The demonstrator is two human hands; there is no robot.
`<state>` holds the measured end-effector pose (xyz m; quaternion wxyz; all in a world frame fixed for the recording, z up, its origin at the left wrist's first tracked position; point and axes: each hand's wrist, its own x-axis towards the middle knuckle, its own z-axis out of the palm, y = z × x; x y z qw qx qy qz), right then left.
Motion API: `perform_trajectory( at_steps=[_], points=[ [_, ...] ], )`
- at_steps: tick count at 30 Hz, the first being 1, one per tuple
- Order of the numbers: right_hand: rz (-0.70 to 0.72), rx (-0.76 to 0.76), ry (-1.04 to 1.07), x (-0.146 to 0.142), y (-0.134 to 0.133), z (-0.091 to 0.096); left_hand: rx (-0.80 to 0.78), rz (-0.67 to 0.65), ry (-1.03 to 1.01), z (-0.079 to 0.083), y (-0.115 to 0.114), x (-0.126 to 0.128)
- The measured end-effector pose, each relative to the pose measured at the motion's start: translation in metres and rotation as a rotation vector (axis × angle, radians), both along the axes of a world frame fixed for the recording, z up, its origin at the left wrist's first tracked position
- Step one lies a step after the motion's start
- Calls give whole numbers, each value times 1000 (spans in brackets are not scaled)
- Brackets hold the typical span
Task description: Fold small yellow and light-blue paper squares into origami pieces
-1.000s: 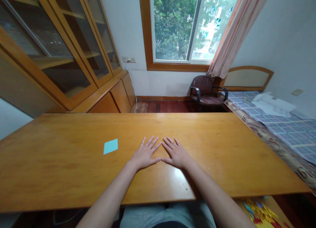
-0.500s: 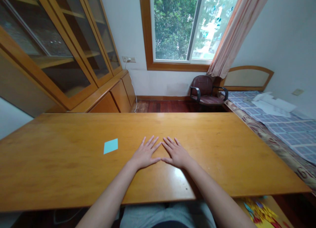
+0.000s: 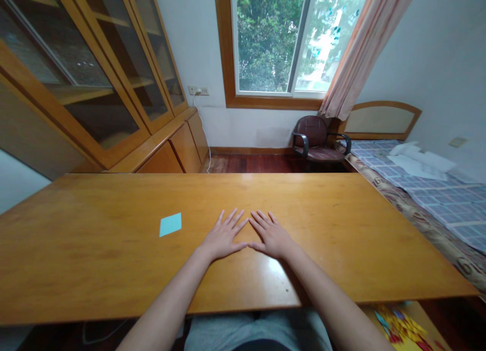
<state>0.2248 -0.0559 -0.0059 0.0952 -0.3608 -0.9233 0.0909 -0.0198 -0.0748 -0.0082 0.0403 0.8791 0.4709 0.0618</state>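
Head view: one surface [image 3: 330,219]; at its middle, one left hand [image 3: 221,239] and one right hand [image 3: 275,239] lay flat, fingers spread; on its left half lay one blue paper [image 3: 170,225]; beyond it stood one chair [image 3: 312,132].

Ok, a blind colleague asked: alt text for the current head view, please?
A person's bare left hand and right hand lie spread flat on a brown wooden table. A turquoise four-sided sheet lies to their left; beyond is a wood-framed window.

Beyond the far edge of the table [image 3: 87,270], daylight filled a window [image 3: 266,42]; a maroon chair [image 3: 313,133] stood near the right corner, a glazed cabinet [image 3: 100,52] near the left.
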Motion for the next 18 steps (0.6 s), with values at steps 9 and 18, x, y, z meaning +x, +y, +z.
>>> perform_trajectory(
  at_steps=[9, 18],
  points=[
    [-2, -1, 1, 1, 0, 0, 0, -2, -2, -1, 0, -1],
    [-2, -3, -2, 1, -1, 3, 3, -6, -8, -1, 0, 0]
  ],
)
